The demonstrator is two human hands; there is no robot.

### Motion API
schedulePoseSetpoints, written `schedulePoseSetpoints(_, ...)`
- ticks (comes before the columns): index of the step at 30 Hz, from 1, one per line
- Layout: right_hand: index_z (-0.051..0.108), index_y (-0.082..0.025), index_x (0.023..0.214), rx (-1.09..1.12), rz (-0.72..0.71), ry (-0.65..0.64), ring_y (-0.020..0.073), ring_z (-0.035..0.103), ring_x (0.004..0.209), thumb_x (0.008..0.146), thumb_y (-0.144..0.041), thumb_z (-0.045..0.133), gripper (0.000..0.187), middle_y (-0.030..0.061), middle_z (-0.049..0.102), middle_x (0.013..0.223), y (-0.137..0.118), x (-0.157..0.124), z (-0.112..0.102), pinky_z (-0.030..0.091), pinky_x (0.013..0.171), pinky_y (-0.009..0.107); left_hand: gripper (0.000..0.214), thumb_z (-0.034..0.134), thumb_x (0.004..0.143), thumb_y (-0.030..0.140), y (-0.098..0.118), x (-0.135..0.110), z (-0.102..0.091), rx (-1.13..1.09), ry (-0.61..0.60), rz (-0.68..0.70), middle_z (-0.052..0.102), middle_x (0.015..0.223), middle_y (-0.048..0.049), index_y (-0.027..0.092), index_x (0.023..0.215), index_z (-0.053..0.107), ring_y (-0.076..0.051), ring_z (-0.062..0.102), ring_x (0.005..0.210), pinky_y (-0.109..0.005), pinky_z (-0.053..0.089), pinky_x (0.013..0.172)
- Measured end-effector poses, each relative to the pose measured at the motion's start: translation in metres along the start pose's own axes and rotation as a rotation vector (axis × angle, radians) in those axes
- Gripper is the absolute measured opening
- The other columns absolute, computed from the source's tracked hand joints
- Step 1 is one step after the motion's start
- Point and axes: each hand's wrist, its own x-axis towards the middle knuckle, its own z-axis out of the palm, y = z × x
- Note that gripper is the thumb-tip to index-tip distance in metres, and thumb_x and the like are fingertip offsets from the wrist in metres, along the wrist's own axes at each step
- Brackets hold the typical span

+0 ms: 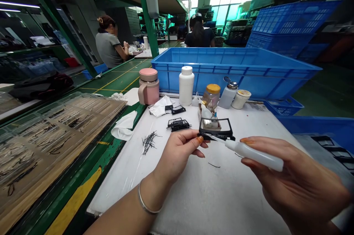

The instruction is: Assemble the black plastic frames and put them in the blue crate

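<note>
Above the white surface (pixel 221 198), the left hand (pixel 178 150) has its grip closed on the near left corner of the black frame (pixel 219 132). The right hand (pixel 298 179) has its grip closed around the squeeze bottle (pixel 258 155), its nozzle (pixel 218 139) ending at the frame's near edge; contact cannot be confirmed. The frame should handle as light, stiff and fragile at its thin bars: hold by a corner. The bottle is probably soft-walled: hold mid-body, lightly.
</note>
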Motion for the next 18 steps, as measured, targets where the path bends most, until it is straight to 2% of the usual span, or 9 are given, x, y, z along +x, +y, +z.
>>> schedulePoseSetpoints(18,0.066,-0.034,0.111,-0.032,0.009,0.010,0.0258,0.069,0.080,0.077,-0.019,0.074,0.038,0.0002,0.071,0.093,0.0001,-0.0008,-0.0012,0.052,0.064,0.038,0.018,0.066,0.083,0.027,0.0002,0.0003,-0.0005,0.024,-0.009,0.001,0.065,0.085,-0.0092,0.012,0.090,0.073,-0.016,0.060,0.081,-0.018,0.053,0.059)
